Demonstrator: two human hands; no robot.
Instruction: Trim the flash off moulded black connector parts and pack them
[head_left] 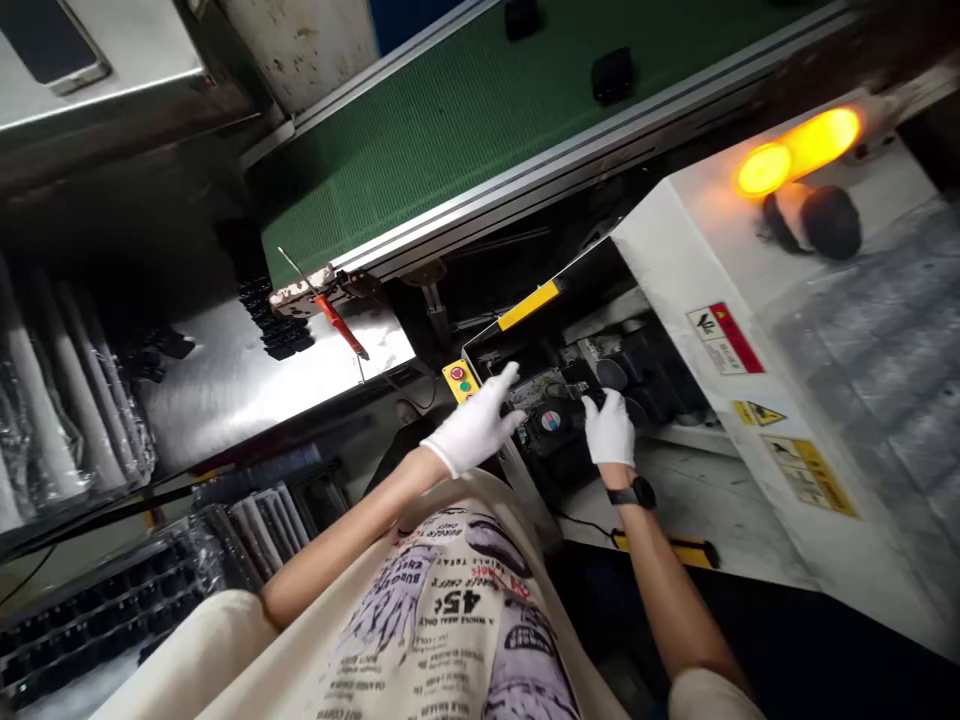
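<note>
"Two gloved hands, the left hand and the right hand, were shown at the machine. How did the left fingers stand?"

"Spread wide, thumb well apart, with nothing visible held."

"And the right fingers?"

"Partly bent, near a small black part; whether they gripped it could not be told."

"Where was the dark unit?"

"Between the hands, inside the machine; its round label lay to the right of the left thumb and left of the right hand, apart from both."

"What lay around?"

"A yellow button box beside the left hand, and a red-handled screwdriver near the green belt's end."
</note>
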